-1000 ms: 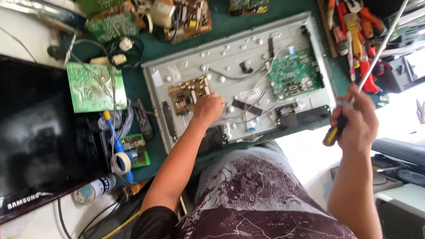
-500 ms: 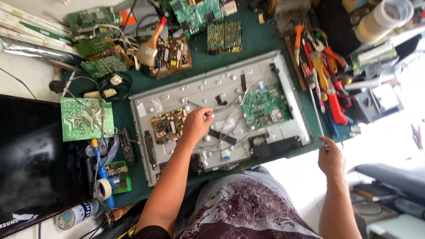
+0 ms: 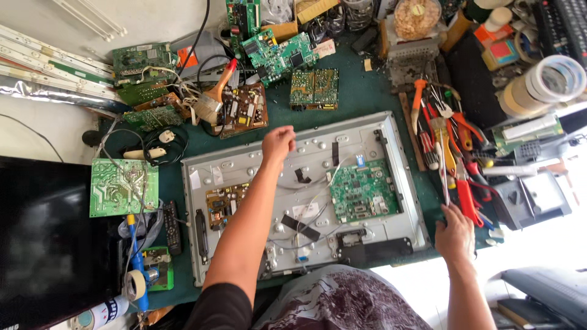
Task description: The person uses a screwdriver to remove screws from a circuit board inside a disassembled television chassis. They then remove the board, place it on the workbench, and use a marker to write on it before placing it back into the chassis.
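Two bare hands work over a large grey sheet-metal back panel of a flat screen point(image 3: 257, 168), which lies flat on the dark green bench mat point(image 3: 361, 91) and serves as the landmark for everything else. Left of the panel, beyond the mat's edge, rests a black flat screen point(image 3: 43, 238) face up. Mounted on the panel's right half is a green square circuit board point(image 3: 364, 190), and on its left half a smaller brown power board point(image 3: 220, 205); thin white wires point(image 3: 315, 201) run across the metal between them. Off the panel's left edge a pale green circuit board point(image 3: 122, 186) lies on the mat, and past the panel's far edge sit a brown board point(image 3: 244, 110) and more green ones. Right of the panel lies a heap of red- and orange-handled pliers and screwdrivers point(image 3: 455, 153). The left hand point(image 3: 278, 143) is loosely clenched above the panel's far edge, and whether it holds anything I cannot tell. The right hand point(image 3: 455, 232), just off the panel's right near corner, grasps the near end of a long slim metal-shafted tool point(image 3: 441, 174) that points away among the heap.
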